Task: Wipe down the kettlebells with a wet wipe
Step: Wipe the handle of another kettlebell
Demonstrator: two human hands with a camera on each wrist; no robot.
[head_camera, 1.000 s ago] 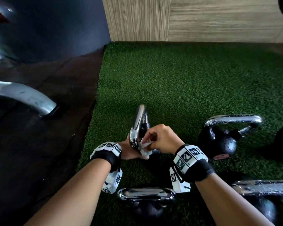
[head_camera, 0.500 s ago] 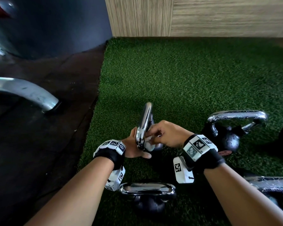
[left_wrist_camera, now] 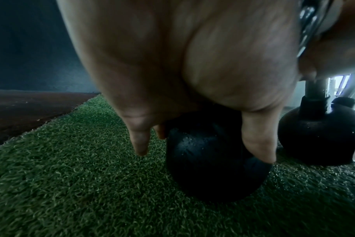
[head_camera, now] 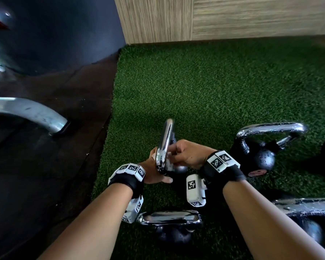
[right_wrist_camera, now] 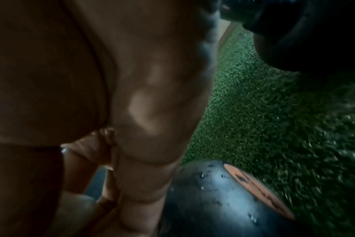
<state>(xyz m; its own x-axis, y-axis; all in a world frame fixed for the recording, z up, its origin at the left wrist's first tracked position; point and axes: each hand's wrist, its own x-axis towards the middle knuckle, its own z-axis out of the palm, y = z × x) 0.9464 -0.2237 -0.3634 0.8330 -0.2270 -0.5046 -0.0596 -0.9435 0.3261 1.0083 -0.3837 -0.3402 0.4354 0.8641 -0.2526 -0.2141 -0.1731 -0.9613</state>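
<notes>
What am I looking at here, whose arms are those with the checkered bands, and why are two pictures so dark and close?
Those are a person's bare arms, not a machine. The wide picture comes from a camera on their head. The two dark close-ups come from cameras on the wristbands, looking along the fingers. The left hand rests on one kettlebell on the green turf, steadying it, while the right hand holds a white cloth against its chrome handle. Other kettlebells stand nearby.

Gym: chrome-handled kettlebells (head_camera: 165, 143) on green turf (head_camera: 214, 87), rubber flooring (head_camera: 45, 175).
</notes>
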